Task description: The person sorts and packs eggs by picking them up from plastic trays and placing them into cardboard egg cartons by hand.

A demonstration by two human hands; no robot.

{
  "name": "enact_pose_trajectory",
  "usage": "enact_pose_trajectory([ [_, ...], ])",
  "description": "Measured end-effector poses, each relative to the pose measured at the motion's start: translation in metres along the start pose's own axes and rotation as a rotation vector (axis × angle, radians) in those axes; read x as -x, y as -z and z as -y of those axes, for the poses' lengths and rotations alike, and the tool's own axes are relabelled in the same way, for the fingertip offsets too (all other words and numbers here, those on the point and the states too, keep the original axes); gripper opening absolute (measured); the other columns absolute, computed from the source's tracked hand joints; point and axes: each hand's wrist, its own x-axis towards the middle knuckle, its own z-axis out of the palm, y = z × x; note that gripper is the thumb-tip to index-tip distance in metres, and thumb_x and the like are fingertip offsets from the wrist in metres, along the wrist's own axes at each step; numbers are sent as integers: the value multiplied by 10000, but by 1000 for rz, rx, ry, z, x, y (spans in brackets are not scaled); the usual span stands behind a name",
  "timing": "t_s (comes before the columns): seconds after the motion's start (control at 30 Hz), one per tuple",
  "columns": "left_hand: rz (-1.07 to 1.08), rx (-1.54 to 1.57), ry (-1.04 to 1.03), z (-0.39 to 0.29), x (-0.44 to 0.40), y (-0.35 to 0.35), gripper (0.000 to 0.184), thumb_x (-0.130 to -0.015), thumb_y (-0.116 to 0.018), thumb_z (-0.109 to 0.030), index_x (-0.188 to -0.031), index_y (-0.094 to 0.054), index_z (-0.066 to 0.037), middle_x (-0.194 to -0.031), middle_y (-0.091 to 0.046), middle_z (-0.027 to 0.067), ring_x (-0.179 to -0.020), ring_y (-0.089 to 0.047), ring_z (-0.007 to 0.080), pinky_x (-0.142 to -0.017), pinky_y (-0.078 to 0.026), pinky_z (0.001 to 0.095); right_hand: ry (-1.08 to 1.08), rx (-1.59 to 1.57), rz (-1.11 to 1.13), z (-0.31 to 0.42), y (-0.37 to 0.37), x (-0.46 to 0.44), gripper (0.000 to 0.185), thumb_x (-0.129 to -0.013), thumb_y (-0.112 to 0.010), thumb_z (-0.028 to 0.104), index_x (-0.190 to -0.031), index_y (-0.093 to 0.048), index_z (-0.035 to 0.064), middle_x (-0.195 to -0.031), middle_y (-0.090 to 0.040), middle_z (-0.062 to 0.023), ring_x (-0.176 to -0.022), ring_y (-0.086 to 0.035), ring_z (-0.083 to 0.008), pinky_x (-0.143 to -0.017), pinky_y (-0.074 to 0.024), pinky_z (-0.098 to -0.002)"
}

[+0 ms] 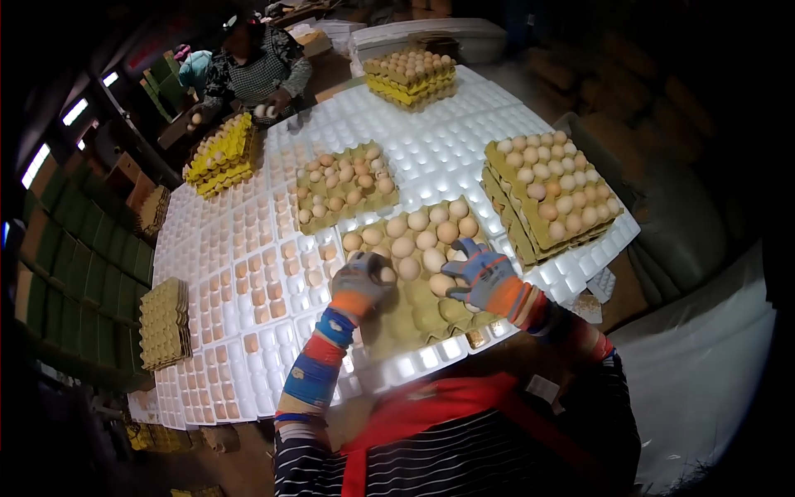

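Directly before me lies a pulp egg tray (pixel 406 319), its far part filled with brown and cream eggs (pixel 402 247) and its near cups bare. My left hand (pixel 362 282), in a grey and orange glove, is curled over the tray's left side with an egg (pixel 387 274) at its fingers. On the right side, my right hand (pixel 483 280) has its gloved fingers bent around an egg (pixel 441 284); its palm hides other eggs. Just beyond, a second pulp tray (pixel 385 200) carries scattered eggs.
White moulded trays (pixel 248 290) cover the table, some cups holding eggs. Stacked egg trays stand at right (pixel 517 215), far back (pixel 410 91) and far left (pixel 224 166). Stacked pulp trays (pixel 165 323) sit at the left edge. Across the table, a co-worker (pixel 257 74) handles eggs.
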Motion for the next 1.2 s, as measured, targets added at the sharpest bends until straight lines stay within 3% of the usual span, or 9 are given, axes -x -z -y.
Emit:
enact_pose_trajectory([
  [0.13,-18,1566,173,23,14,4,412,-795,-622,-104,-1183,-509,-24,-1026,-602,79,-893,-603,164,-754,-518,317,24,406,187,10,-29,-23,466,-651,-731,451,-997,-624,157,-1173,-493,-110,-958,-515,-303,-790,-456,-407],
  [0.2,-63,1636,17,-10,14,14,502,-794,-612,-112,-1262,-455,-25,-1058,-593,94,-894,-604,186,-796,-516,326,71,317,174,4,-26,-27,480,-624,-745,456,-978,-619,158,-1176,-488,-125,-944,-516,-317,-766,-464,-428],
  [0.27,-234,586,-251,6,-5,-19,529,-734,-656,-206,-1242,-530,-130,-1095,-546,119,-946,-577,273,-847,-486,376,61,-6,-11,-22,-29,-23,509,-556,-781,447,-924,-655,120,-1126,-510,-151,-942,-546,-320,-759,-474,-431],
  [0.37,-139,-250,47,-50,-11,-20,377,-668,-706,-249,-1029,-625,-178,-1093,-521,154,-957,-562,317,-759,-497,415,140,-658,-145,-53,-26,-26,319,-631,-759,160,-889,-633,20,-933,-583,-102,-838,-580,-221,-702,-494,-323],
  [0.43,-86,-333,79,-47,-28,-44,295,-713,-643,-254,-995,-626,-168,-1106,-526,141,-943,-565,306,-722,-497,398,-390,-1277,125,-39,7,-18,245,-759,-654,125,-971,-597,15,-866,-598,-47,-728,-584,-142,-601,-480,-263],
  [0.67,-454,-33,62,-24,3,-23,371,-705,-714,-388,-990,-630,-166,-1113,-525,129,-987,-568,300,-766,-501,369,-191,-1720,-38,35,-20,-15,380,-735,-589,141,-1087,-549,3,-998,-595,-129,-861,-593,-210,-711,-494,-305],
  [0.87,-724,294,576,134,142,43,441,-623,-791,-275,-1009,-638,-125,-1080,-547,89,-896,-604,274,-743,-506,352,276,-875,-92,177,-63,-45,374,-600,-798,223,-909,-638,86,-969,-580,-139,-880,-588,-318,-736,-486,-399],
  [1.13,-251,-13,519,248,199,13,359,-726,-691,-286,-1060,-623,-172,-1085,-554,85,-958,-576,273,-777,-506,374,-11,-174,177,273,-199,-145,442,-636,-740,413,-947,-648,113,-979,-582,-174,-859,-610,-326,-721,-510,-415],
  [1.2,-348,126,432,246,195,25,384,-730,-691,-219,-1102,-605,-175,-1067,-577,104,-959,-582,289,-790,-504,374,-17,-239,-179,264,-199,-158,252,-704,-681,299,-848,-626,99,-753,-598,-127,-699,-606,-284,-568,-497,-360],
])
